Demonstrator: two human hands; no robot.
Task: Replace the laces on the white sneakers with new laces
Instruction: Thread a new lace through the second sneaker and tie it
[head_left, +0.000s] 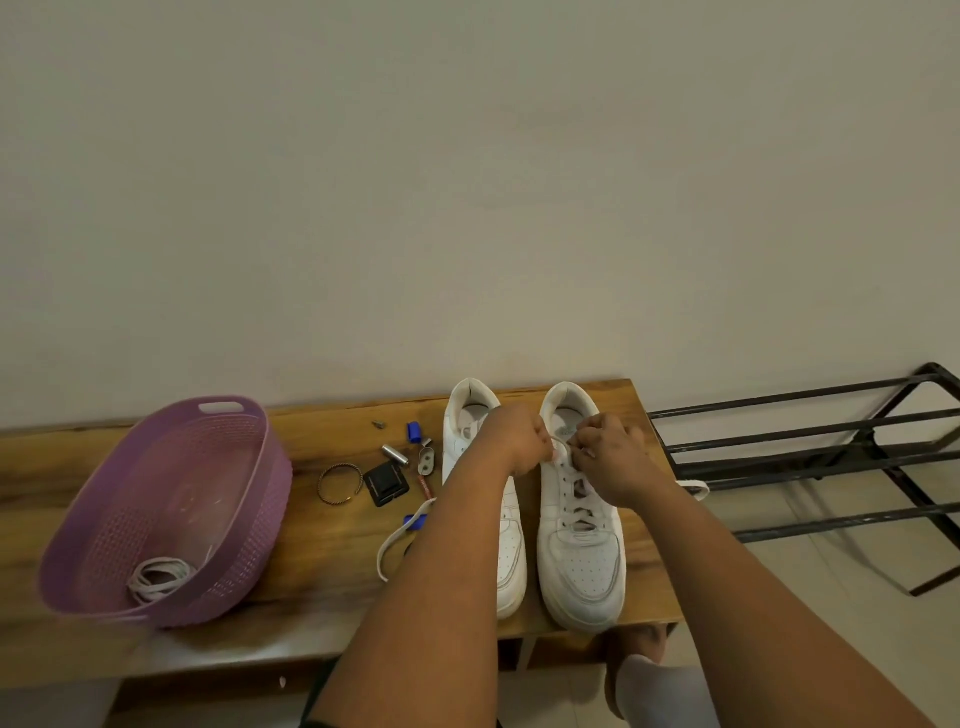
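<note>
Two white sneakers stand side by side on a wooden bench (332, 551), toes toward me. The right sneaker (582, 561) carries a white lace (576, 499) crossed through its eyelets. My left hand (519, 441) and my right hand (605, 452) meet over its top eyelets, each pinching part of that lace, a small loop showing between them. My left forearm covers much of the left sneaker (511, 561). A loose white lace (397, 540) lies on the bench left of my arm. A lace end (693, 488) hangs off the bench's right edge.
A purple plastic basket (156, 519) at the left holds a coiled white lace (158, 577). Small items lie between basket and sneakers: a bracelet (338, 483), a black square piece (385, 484), metal bits, blue caps. A black metal rack (810, 457) stands right of the bench.
</note>
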